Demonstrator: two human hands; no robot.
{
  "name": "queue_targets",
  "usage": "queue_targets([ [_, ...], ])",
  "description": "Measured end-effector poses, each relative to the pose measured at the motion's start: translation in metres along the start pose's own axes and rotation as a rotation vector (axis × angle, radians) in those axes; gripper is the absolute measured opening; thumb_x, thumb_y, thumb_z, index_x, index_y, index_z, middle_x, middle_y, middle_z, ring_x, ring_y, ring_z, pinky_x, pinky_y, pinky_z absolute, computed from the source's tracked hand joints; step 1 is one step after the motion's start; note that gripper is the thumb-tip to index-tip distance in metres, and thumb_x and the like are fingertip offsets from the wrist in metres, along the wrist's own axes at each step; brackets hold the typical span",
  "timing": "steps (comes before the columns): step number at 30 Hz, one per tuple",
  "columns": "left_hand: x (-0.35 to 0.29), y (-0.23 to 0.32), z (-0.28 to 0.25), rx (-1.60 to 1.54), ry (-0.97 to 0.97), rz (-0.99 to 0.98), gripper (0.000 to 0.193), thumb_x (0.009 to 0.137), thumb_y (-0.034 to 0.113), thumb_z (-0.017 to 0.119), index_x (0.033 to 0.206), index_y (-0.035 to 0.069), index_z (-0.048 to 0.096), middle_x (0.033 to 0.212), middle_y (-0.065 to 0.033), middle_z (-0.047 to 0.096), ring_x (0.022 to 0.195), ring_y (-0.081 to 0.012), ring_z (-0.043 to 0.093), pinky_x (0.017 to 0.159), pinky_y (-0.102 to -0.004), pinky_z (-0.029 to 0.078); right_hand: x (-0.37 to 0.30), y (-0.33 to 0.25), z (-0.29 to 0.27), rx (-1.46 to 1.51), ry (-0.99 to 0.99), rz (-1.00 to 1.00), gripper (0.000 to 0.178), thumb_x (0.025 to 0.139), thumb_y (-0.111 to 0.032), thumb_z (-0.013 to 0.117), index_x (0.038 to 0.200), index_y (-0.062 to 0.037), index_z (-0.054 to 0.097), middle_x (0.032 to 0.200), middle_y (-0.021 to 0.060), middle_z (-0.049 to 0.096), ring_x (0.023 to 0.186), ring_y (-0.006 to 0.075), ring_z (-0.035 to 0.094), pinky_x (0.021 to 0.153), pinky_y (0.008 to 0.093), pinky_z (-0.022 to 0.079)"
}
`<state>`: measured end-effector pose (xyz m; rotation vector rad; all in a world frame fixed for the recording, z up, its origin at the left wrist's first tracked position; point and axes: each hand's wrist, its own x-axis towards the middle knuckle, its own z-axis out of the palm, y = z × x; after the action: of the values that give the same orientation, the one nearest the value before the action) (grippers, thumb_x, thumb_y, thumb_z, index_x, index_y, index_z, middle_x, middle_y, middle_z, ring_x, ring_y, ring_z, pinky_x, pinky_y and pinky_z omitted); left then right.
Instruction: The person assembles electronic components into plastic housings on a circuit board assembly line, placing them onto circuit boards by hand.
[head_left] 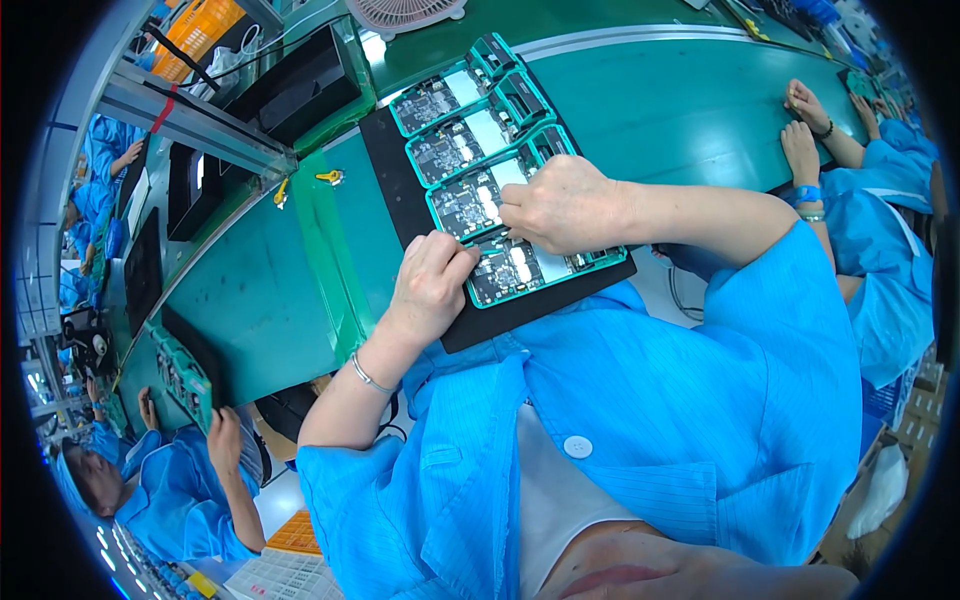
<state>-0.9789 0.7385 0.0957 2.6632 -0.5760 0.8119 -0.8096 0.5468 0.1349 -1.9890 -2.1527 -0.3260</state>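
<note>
Several green-framed circuit boards [445,158] lie side by side in a row on a black mat [388,185]. My left hand [430,285] is closed at the left edge of the nearest framed board [500,278], with thumb and forefinger on its green frame. Over the right half of the two nearest boards, my right hand [565,205] is curled, its fingertips pointing down at the silver and dark parts between them. What those fingertips hold, if anything, is hidden under the hand.
Two small yellow-handled pieces [330,177] lie on the green bench [250,290] to the left. Black trays [300,85] and a pale fan [405,12] stand at the back. A co-worker at left holds another framed board [180,375]; other people's hands [800,130] rest at far right.
</note>
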Motion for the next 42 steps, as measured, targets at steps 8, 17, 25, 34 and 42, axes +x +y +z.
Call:
queue_targets([
  [8, -0.01, -0.004, -0.005, -0.031, 0.06, -0.11, 0.023, 0.072, -0.008, 0.07, 0.092, 0.004, 0.07, 0.086, -0.0075, 0.06, 0.08, -0.0249, 0.061, 0.067, -0.0367, 0.046, 0.002, 0.001, -0.015, 0.06, 0.064, 0.142, 0.027, 0.085, -0.029, 0.076, 0.078, -0.0084, 0.061, 0.079, 0.0071, 0.061, 0.067, 0.028, 0.068, 0.056, 0.0418, 0.053],
  [17, -0.052, 0.0, -0.005, 0.109, 0.089, -0.499, 0.043, 0.09, -0.002, 0.067, 0.133, 0.002, 0.061, 0.122, -0.022, 0.059, 0.114, -0.0404, 0.057, 0.097, -0.0468, 0.049, -0.077, 0.09, 0.019, 0.701, 0.346, 1.01, 0.027, 0.081, -0.016, 0.082, 0.104, -0.0028, 0.075, 0.089, 0.0076, 0.073, 0.082, 0.0133, 0.066, 0.075, 0.0318, 0.054],
  [25, -0.053, 0.027, -0.011, -0.076, 0.078, -0.62, 0.041, 0.092, -0.003, 0.064, 0.132, 0.004, 0.067, 0.125, -0.0239, 0.06, 0.113, -0.0406, 0.058, 0.095, -0.0449, 0.05, -0.052, 0.079, 0.048, 1.261, 0.501, 1.135, 0.042, 0.076, -0.023, 0.09, 0.107, 0.0013, 0.075, 0.094, 0.0094, 0.073, 0.088, 0.0173, 0.065, 0.078, 0.0322, 0.05],
  [34, 0.018, 0.024, 0.025, -0.21, -0.103, -0.348, 0.047, 0.091, -0.001, 0.068, 0.137, 0.007, 0.062, 0.14, -0.0221, 0.056, 0.122, -0.0408, 0.054, 0.101, -0.0458, 0.05, -0.119, 0.172, 0.045, 1.04, 0.561, 1.375, 0.026, 0.069, -0.007, 0.091, 0.084, 0.0006, 0.072, 0.071, 0.0029, 0.062, 0.066, 0.0135, 0.054, 0.054, 0.0379, 0.04],
  [42, -0.003, -0.004, 0.071, -0.067, -0.029, -0.259, 0.047, 0.077, 0.006, 0.078, 0.123, 0.012, 0.072, 0.131, -0.0122, 0.066, 0.111, -0.0347, 0.06, 0.098, -0.0446, 0.05, -0.251, 0.318, 0.054, 0.69, 0.541, 1.443, 0.018, 0.068, -0.012, 0.073, 0.077, 0.004, 0.072, 0.072, 0.0236, 0.066, 0.059, 0.0265, 0.055, 0.06, 0.0473, 0.049],
])
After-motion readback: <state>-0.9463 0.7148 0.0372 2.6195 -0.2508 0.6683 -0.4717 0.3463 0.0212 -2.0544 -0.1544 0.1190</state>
